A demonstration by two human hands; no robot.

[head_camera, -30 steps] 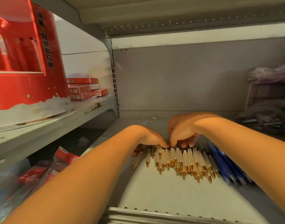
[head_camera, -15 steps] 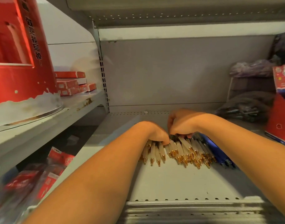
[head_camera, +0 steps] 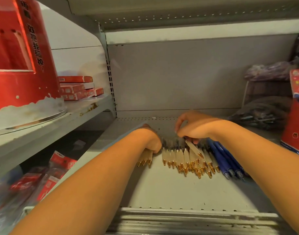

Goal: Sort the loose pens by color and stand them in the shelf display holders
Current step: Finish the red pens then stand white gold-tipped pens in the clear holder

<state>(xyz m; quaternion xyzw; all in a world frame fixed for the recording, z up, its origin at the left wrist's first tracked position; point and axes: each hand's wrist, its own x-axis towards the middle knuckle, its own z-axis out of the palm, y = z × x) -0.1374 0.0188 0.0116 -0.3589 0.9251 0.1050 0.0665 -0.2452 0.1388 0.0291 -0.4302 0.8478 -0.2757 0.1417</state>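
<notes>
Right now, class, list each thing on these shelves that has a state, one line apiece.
Left hand: grips a small bunch of clear gold-tipped pens, apart from the row.
Right hand: pinches one single clear pen, tilted over the row.
Row of clear gold-tipped pens: lying flat on the grey metal shelf.
Dark blue pens: lying flat, right of the row.
Tall red cardboard display holder: upright.
Flat red boxes: stacked.
</notes>
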